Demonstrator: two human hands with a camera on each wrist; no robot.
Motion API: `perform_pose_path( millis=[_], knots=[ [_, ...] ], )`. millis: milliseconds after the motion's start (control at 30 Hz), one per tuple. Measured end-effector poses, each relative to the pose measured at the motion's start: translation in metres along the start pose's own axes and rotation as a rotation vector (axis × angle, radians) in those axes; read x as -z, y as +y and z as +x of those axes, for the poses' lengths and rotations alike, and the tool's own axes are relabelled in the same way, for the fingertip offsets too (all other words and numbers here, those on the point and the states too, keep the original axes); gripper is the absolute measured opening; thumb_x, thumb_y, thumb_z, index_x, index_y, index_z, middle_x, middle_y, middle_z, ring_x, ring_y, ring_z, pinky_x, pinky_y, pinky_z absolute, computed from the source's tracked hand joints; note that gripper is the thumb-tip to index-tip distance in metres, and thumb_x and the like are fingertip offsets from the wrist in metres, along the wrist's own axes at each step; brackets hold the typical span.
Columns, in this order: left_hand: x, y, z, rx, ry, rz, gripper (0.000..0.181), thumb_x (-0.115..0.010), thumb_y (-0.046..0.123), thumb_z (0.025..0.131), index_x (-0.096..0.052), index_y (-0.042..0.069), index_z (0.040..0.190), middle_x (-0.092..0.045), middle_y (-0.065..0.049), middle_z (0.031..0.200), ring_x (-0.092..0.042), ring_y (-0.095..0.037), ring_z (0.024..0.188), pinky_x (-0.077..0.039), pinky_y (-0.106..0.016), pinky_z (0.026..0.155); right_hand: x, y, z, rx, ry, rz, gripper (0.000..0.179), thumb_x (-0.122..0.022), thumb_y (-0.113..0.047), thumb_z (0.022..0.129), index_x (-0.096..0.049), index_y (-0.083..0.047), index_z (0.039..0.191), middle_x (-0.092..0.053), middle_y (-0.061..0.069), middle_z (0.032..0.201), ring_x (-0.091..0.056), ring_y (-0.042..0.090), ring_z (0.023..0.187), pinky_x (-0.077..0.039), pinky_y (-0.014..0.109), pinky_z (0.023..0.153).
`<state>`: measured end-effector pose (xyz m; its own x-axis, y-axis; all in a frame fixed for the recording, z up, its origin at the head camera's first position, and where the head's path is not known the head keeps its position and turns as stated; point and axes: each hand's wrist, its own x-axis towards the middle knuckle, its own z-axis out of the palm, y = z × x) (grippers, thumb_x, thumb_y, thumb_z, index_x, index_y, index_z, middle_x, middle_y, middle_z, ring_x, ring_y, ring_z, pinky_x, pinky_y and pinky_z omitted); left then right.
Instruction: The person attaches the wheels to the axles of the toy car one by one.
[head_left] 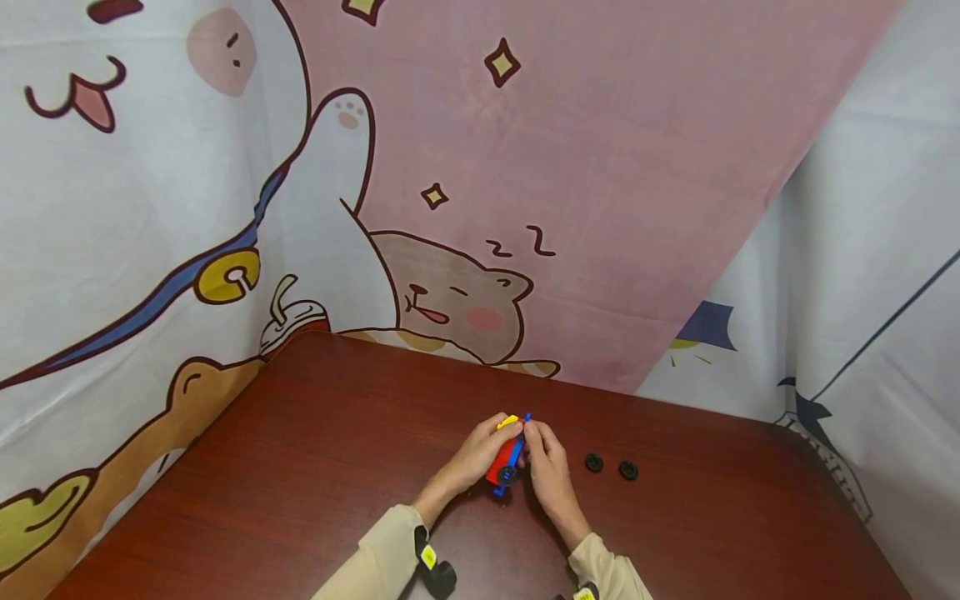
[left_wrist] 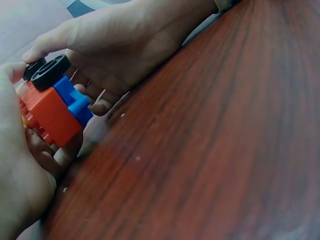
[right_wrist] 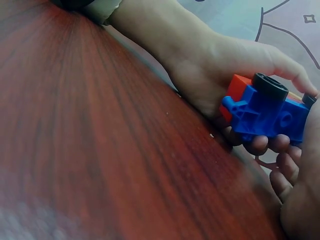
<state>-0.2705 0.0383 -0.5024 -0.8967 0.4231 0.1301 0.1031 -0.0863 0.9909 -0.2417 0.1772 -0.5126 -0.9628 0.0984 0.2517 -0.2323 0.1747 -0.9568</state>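
Observation:
A toy block car [head_left: 504,461] is held between both hands just above the table, its red blocks, blue underside and yellow piece showing. My left hand [head_left: 477,452] grips the red and yellow side, thumb lying along the top. At the far end, my right hand [head_left: 550,472] pinches the car, its thumb pressing on a second black wheel [left_wrist: 34,69] that the fingers partly hide. A black wheel [right_wrist: 270,87] sits on the car's near end. The blue chassis [right_wrist: 265,112] faces the right wrist camera, with a small hitch sticking out at its end.
Two loose black wheels [head_left: 611,467] lie on the dark red wooden table [head_left: 360,433], right of my right hand. A cartoon-printed cloth [head_left: 600,208] hangs behind the table's far edge and along its sides.

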Motion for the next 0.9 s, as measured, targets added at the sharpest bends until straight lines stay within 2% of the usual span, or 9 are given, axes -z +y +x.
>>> perform_pose_path(
  millis=[167,267,400,433,567,667,767,833,900],
  knots=[
    [0.0,0.0,-0.001,-0.02,-0.044,-0.016,0.035,-0.052,0.029,0.102,-0.053,-0.006,0.102,-0.063,-0.039,0.089,-0.064,-0.016,0.068,-0.05,-0.021,0.06,0.002,-0.022,-0.007,0.005,0.017,0.013,0.025,-0.045,-0.014,0.107,-0.06,0.005,0.113,-0.054,0.007,0.079,-0.056,0.021,0.066,-0.051,0.026,0.062],
    [0.001,-0.001,-0.002,-0.034,-0.06,0.011,0.034,-0.051,0.027,0.102,-0.053,-0.007,0.104,-0.064,-0.025,0.082,-0.06,-0.012,0.068,-0.048,-0.019,0.059,0.003,-0.033,-0.012,0.027,0.033,-0.001,0.026,-0.043,-0.013,0.107,-0.059,0.006,0.114,-0.055,0.004,0.082,-0.056,0.02,0.068,-0.051,0.025,0.063],
    [0.004,-0.002,-0.002,-0.038,-0.08,0.059,0.03,-0.049,0.022,0.1,-0.055,-0.006,0.109,-0.058,0.004,0.079,-0.054,-0.004,0.067,-0.045,-0.017,0.059,0.004,-0.033,-0.012,0.039,0.091,-0.021,0.028,-0.042,-0.015,0.107,-0.059,0.006,0.115,-0.055,0.0,0.088,-0.055,0.014,0.072,-0.051,0.024,0.065],
    [0.004,-0.002,-0.002,-0.035,-0.087,0.064,0.029,-0.048,0.02,0.099,-0.056,-0.005,0.111,-0.058,0.005,0.08,-0.053,-0.003,0.067,-0.045,-0.017,0.059,0.004,-0.037,-0.013,0.033,0.106,-0.026,0.028,-0.043,-0.015,0.107,-0.059,0.006,0.115,-0.056,0.001,0.089,-0.056,0.016,0.074,-0.051,0.025,0.067],
    [0.006,0.006,-0.006,-0.021,-0.106,0.067,0.029,-0.048,0.014,0.097,-0.057,-0.006,0.116,-0.059,0.006,0.083,-0.055,-0.004,0.072,-0.047,-0.018,0.063,0.004,-0.022,-0.008,0.016,0.143,-0.039,0.029,-0.043,-0.019,0.108,-0.061,0.002,0.119,-0.057,0.001,0.09,-0.056,0.023,0.078,-0.051,0.026,0.068],
    [0.005,0.02,-0.012,-0.016,-0.102,0.074,0.027,-0.048,0.011,0.095,-0.057,-0.007,0.113,-0.058,0.004,0.083,-0.054,-0.005,0.072,-0.048,-0.018,0.064,0.004,-0.007,-0.003,0.0,0.142,-0.042,0.031,-0.042,-0.022,0.108,-0.061,-0.002,0.121,-0.056,0.001,0.088,-0.056,0.022,0.077,-0.049,0.025,0.068],
    [0.003,0.032,-0.017,-0.025,-0.08,0.066,0.025,-0.05,0.01,0.094,-0.057,-0.008,0.109,-0.057,0.004,0.082,-0.053,-0.005,0.07,-0.047,-0.018,0.062,0.004,-0.003,-0.001,0.006,0.123,-0.035,0.035,-0.038,-0.026,0.109,-0.059,-0.003,0.123,-0.055,0.004,0.088,-0.054,0.018,0.078,-0.048,0.024,0.068],
    [0.002,0.032,-0.017,-0.026,-0.057,0.052,0.024,-0.05,0.01,0.093,-0.057,-0.008,0.107,-0.057,0.004,0.082,-0.054,-0.006,0.07,-0.047,-0.018,0.062,0.004,-0.003,-0.001,0.005,0.115,-0.012,0.038,-0.035,-0.029,0.11,-0.056,-0.002,0.126,-0.055,0.007,0.09,-0.055,0.018,0.079,-0.049,0.024,0.068],
    [0.002,0.026,-0.014,-0.022,-0.032,0.033,0.024,-0.051,0.011,0.093,-0.057,-0.008,0.106,-0.056,0.003,0.08,-0.053,-0.007,0.069,-0.046,-0.018,0.061,0.004,-0.004,-0.001,0.001,0.111,0.018,0.038,-0.034,-0.029,0.109,-0.05,0.0,0.129,-0.054,0.01,0.093,-0.055,0.019,0.081,-0.049,0.025,0.068]
  ],
)
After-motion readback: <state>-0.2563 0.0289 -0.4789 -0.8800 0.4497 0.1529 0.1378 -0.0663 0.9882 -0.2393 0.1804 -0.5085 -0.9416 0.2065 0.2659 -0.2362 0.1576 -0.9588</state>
